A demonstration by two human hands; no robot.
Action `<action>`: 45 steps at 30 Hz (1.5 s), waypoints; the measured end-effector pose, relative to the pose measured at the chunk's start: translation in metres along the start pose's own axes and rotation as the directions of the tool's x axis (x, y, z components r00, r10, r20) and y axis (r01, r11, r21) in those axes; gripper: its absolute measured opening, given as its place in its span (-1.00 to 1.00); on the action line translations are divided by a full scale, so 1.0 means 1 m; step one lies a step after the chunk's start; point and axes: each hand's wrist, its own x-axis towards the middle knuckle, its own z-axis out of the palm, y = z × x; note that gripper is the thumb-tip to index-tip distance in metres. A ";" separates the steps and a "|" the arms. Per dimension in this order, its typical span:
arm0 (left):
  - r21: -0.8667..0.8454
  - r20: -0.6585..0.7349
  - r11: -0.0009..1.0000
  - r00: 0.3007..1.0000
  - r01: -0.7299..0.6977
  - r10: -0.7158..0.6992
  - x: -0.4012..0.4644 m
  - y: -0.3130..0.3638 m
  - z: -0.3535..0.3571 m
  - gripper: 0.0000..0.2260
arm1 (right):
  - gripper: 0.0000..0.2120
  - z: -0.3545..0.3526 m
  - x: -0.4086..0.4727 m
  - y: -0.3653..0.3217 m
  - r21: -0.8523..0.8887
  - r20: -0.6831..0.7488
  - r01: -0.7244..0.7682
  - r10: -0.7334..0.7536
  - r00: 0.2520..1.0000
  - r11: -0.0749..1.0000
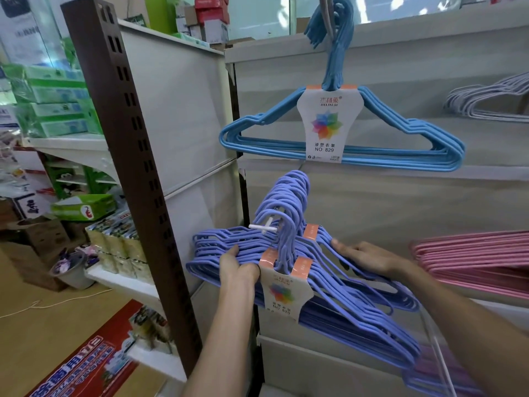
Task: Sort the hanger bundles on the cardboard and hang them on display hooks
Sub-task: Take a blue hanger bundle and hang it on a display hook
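A shop aisle with grey display panels (400,202). One blue hanger bundle (340,133) hangs above; left hand (237,265) and right hand (369,257) both grip purple hanger bundles (329,282).

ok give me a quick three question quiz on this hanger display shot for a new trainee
1. True or false: the blue hanger bundle already hangs on a hook.
2. Which bundles do the left hand and right hand hold? A pink, B purple, C white.
3. Fill in: the pink hangers lie to the ____ of the purple hanger bundles.

Key: 1 true. 2 B; both hands hold the purple stack, whose hooks sit around a white peg tip. 3 right.
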 end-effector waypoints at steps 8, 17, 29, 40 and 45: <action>0.082 0.131 0.994 0.988 0.075 -0.086 -0.005 0.005 -0.008 -0.62 | -0.30 0.008 -0.008 -0.004 -0.041 -0.047 0.010 -0.012 0.999 0.999; 0.388 0.306 0.921 0.940 0.023 -0.152 -0.016 0.041 -0.043 -0.53 | -0.50 0.017 -0.014 -0.020 -0.157 -0.296 0.050 -0.096 0.950 0.986; 0.795 0.602 -0.131 0.798 -0.593 0.040 -0.059 0.091 -0.053 -0.83 | -0.54 0.059 -0.055 -0.062 -0.104 -0.449 0.206 -0.231 0.863 0.973; 0.360 0.917 -0.401 0.398 -0.842 -0.011 -0.035 0.051 -0.038 -0.71 | -0.35 0.090 -0.085 -0.063 -0.211 -0.540 0.216 -0.298 0.787 0.953; 0.294 0.916 -0.519 0.391 -0.803 -0.086 -0.017 0.041 -0.027 -0.57 | -0.02 0.107 -0.080 -0.058 -0.455 -0.429 0.134 -0.349 0.833 0.880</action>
